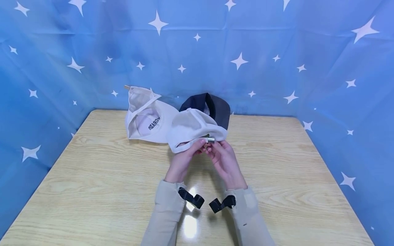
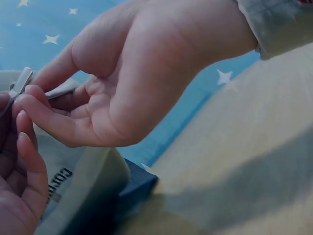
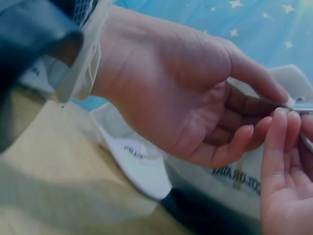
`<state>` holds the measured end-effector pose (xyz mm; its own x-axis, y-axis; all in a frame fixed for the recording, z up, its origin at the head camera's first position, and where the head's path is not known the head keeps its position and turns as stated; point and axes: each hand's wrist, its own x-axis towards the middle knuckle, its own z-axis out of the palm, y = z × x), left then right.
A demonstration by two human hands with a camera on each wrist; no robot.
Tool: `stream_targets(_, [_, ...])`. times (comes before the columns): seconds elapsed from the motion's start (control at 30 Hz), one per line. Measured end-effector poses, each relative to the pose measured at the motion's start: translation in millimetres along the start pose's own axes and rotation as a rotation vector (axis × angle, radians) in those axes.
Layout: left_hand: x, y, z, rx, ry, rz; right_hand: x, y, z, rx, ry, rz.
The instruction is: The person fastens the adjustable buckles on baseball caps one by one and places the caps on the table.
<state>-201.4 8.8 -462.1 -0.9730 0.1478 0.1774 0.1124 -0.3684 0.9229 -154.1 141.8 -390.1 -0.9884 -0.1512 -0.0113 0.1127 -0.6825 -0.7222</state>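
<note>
Both hands are at the back strap of a white baseball cap [image 1: 192, 124], close together over the table. My left hand [image 1: 182, 162] pinches the strap between thumb and fingers, just left of a silver metal buckle [image 1: 210, 140]. On the buckle's other side, my right hand [image 1: 226, 163] pinches the strap end with its thumb and forefinger. The left wrist view shows the buckle [image 2: 20, 83] standing up at the fingertips. Dark lettering [image 3: 237, 178] shows on the white cap below the hands in the right wrist view.
Another white cap [image 1: 167, 123] lies at the left, its inside and dark lettering showing and its strap hanging loose. Behind the held cap sits a dark navy cap [image 1: 222, 109]. The wooden table [image 1: 277, 164] ends at a blue star-patterned cloth [image 1: 261, 41].
</note>
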Motion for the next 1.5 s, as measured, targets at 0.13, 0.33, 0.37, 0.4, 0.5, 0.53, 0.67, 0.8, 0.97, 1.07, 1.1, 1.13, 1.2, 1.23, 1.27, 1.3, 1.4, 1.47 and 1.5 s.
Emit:
stream_targets(0.13, [-21.0,28.1,17.0,-0.003,0.019,-0.031,-3.3,8,-11,0.014,0.043,0.019])
stream_targets(0.33, [-31.8,19.0,22.1,-0.019,0.048,-0.099,-6.6,22,-25,0.042,0.079,0.052])
stream_targets(0.37, [-32.1,13.3,20.7,-0.025,0.047,-0.097,-6.8,24,-27,0.037,0.081,0.051])
stream_targets(0.4, [-32.5,8.3,19.2,-0.027,0.045,-0.104,-7.2,26,-29,0.031,0.084,0.050])
stream_targets(0.5, [-35.4,2.6,17.1,-0.065,0.037,-0.120,-8.0,32,-33,0.011,0.095,0.044])
stream_targets(0.53, [-36.9,3.0,16.6,-0.088,0.036,-0.125,-8.4,34,-34,0.004,0.099,0.042])
stream_targets(0.67, [-40.5,8.4,14.8,-0.167,0.031,-0.177,-9.3,39,-36,-0.026,0.102,0.033])
stream_targets(0.8, [-41.8,9.0,10.2,-0.201,0.018,-0.205,-9.6,42,-37,-0.041,0.087,0.019])
stream_targets(0.97, [-43.2,9.6,7.3,-0.205,0.007,-0.220,-10.4,40,-35,-0.059,0.076,0.016])
stream_targets(1.07, [-43.0,11.1,7.7,-0.211,-0.002,-0.206,-10.5,38,-34,-0.075,0.073,0.022])
stream_targets(1.1, [-42.7,11.5,8.0,-0.211,-0.010,-0.199,-10.4,37,-33,-0.076,0.074,0.024])
stream_targets(1.13, [-42.6,11.9,8.0,-0.212,-0.015,-0.191,-10.4,36,-32,-0.076,0.075,0.025])
stream_targets(1.2, [-43.1,12.3,7.2,-0.218,-0.019,-0.187,-10.3,35,-31,-0.072,0.082,0.028])
stream_targets(1.23, [-43.8,12.3,6.5,-0.223,-0.019,-0.188,-10.6,35,-31,-0.066,0.086,0.030])
stream_targets(1.27, [-44.5,12.2,5.7,-0.232,-0.016,-0.188,-11.0,35,-30,-0.059,0.090,0.031])
stream_targets(1.3, [-45.4,12.2,4.9,-0.236,-0.013,-0.190,-11.5,36,-30,-0.052,0.092,0.032])
stream_targets(1.4, [-48.0,11.1,2.5,-0.258,0.000,-0.193,-12.9,37,-29,-0.041,0.102,0.034])
stream_targets(1.47, [-48.7,9.9,1.4,-0.267,0.004,-0.181,-13.9,39,-29,-0.035,0.111,0.036])
stream_targets(1.5, [-48.9,9.3,1.0,-0.269,0.004,-0.176,-14.3,40,-29,-0.035,0.116,0.037])
